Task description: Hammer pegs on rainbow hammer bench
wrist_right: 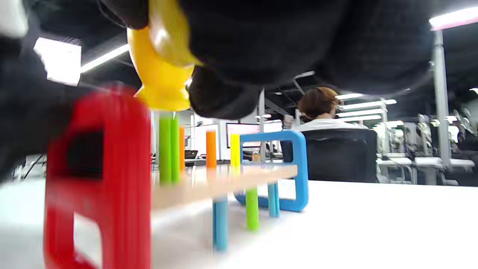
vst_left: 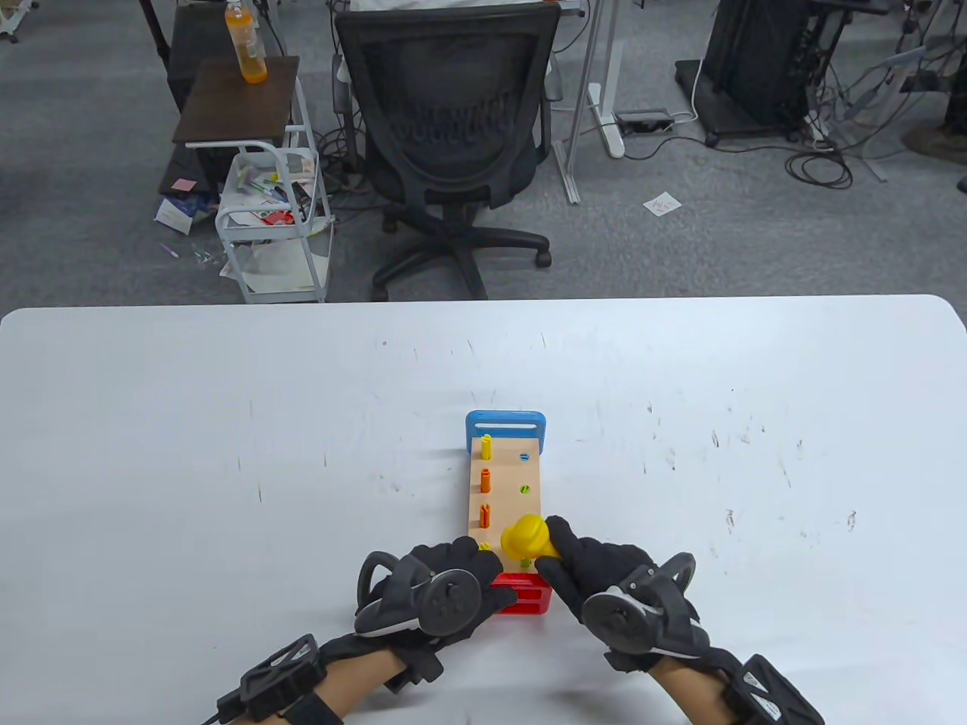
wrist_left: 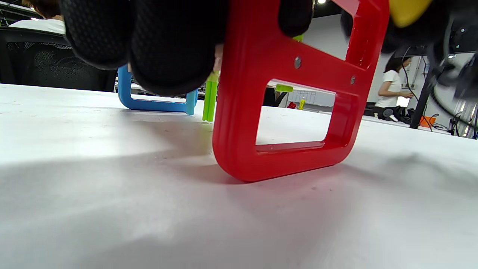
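The hammer bench (vst_left: 508, 483) is a wooden board between a blue end frame (vst_left: 506, 424) and a red end frame (vst_left: 521, 593) near me. Yellow and orange pegs (vst_left: 486, 479) stand up along its left row; the right row's pegs sit flush. My right hand (vst_left: 585, 559) grips a yellow hammer (vst_left: 523, 537), whose head (wrist_right: 160, 80) hangs just over a raised green peg (wrist_right: 168, 147) at the near right. My left hand (vst_left: 453, 578) holds the red frame (wrist_left: 283, 97) at the near left corner, fingers (wrist_left: 171, 48) curled over its top.
The white table (vst_left: 227, 453) spreads wide on both sides of the bench. Beyond its far edge stand a black office chair (vst_left: 449, 128) and a small white cart (vst_left: 272, 219). People sit at desks in the background of the wrist views.
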A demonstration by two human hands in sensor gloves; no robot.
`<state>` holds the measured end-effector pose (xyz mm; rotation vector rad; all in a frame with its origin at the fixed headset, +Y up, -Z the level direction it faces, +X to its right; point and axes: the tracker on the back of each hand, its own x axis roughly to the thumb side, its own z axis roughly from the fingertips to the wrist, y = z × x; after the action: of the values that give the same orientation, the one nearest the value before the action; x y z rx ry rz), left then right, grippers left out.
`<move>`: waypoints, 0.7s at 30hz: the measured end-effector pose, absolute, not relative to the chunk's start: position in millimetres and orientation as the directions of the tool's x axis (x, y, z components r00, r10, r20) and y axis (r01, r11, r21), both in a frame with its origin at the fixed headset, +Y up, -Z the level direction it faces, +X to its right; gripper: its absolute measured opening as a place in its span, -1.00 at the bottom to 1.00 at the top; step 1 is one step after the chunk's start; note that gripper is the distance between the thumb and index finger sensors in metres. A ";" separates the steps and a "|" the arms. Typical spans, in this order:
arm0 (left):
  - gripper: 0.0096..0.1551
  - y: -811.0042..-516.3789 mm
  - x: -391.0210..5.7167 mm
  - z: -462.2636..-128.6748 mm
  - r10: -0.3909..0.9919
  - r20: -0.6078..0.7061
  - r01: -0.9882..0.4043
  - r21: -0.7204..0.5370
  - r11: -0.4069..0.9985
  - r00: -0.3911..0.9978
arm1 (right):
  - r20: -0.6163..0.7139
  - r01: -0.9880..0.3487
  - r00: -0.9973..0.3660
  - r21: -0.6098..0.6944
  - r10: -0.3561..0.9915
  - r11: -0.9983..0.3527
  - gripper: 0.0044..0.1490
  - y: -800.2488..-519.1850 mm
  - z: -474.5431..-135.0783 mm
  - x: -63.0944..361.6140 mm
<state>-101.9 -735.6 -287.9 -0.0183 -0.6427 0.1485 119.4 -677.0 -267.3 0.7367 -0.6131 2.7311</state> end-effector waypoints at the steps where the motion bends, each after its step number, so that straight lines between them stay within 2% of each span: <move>1: -0.31 -735.6 -101.9 -287.8 0.142 0.596 -0.131 -0.062 0.989 0.790 | 0.548 -0.405 -0.824 -0.390 0.145 -0.827 -0.22 -657.8 -266.1 122.6; 5: -0.31 -735.6 -102.0 -287.8 0.143 0.596 -0.131 -0.063 0.989 0.790 | 0.555 -0.450 -0.822 -0.498 0.126 -0.741 -0.21 -606.8 -255.9 130.8; 8: -0.31 -735.6 -101.9 -287.6 0.142 0.595 -0.131 -0.063 0.989 0.791 | 0.563 -0.484 -0.815 -0.533 0.135 -0.694 -0.22 -596.3 -249.5 134.8; 11: -0.31 -735.7 -102.0 -287.5 0.140 0.594 -0.129 -0.060 0.990 0.792 | 0.554 -0.433 -0.825 -0.493 0.112 -0.755 -0.22 -626.9 -254.1 129.2; 12: -0.31 -735.8 -102.0 -287.5 0.141 0.594 -0.131 -0.060 0.990 0.792 | 0.548 -0.356 -0.834 -0.444 0.065 -0.822 -0.22 -650.0 -259.2 123.2; 14: -0.31 -735.8 -102.1 -287.6 0.143 0.593 -0.132 -0.061 0.989 0.793 | 0.548 -0.087 -0.835 -0.232 -0.056 -0.969 -0.20 -696.1 -270.0 111.8; 15: -0.31 -735.9 -101.9 -287.5 0.145 0.592 -0.134 -0.062 0.989 0.793 | 0.447 -0.078 -0.891 -0.307 -0.072 -0.948 -0.19 -698.4 -264.2 123.3; 16: -0.31 -735.9 -101.9 -287.5 0.143 0.593 -0.133 -0.061 0.989 0.793 | 0.575 -0.307 -0.813 -0.281 0.097 -0.909 -0.20 -691.6 -271.2 120.7; 17: -0.31 -735.9 -102.0 -287.5 0.142 0.592 -0.133 -0.059 0.989 0.793 | 0.554 -0.290 -0.823 -0.215 0.128 -0.933 -0.21 -677.7 -270.6 122.7; 19: -0.31 -736.0 -101.9 -287.4 0.141 0.591 -0.132 -0.058 0.990 0.794 | 0.557 -0.344 -0.825 -0.360 0.096 -0.867 -0.22 -650.0 -265.3 130.6; 21: -0.31 -735.9 -101.9 -287.3 0.141 0.590 -0.132 -0.058 0.990 0.795 | 0.565 -0.373 -0.819 -0.401 0.094 -0.837 -0.21 -622.9 -261.6 135.2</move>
<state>-101.9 -735.9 -287.3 -0.0143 -0.6352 0.1468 135.2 -622.9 -261.6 0.7924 -0.7452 2.6739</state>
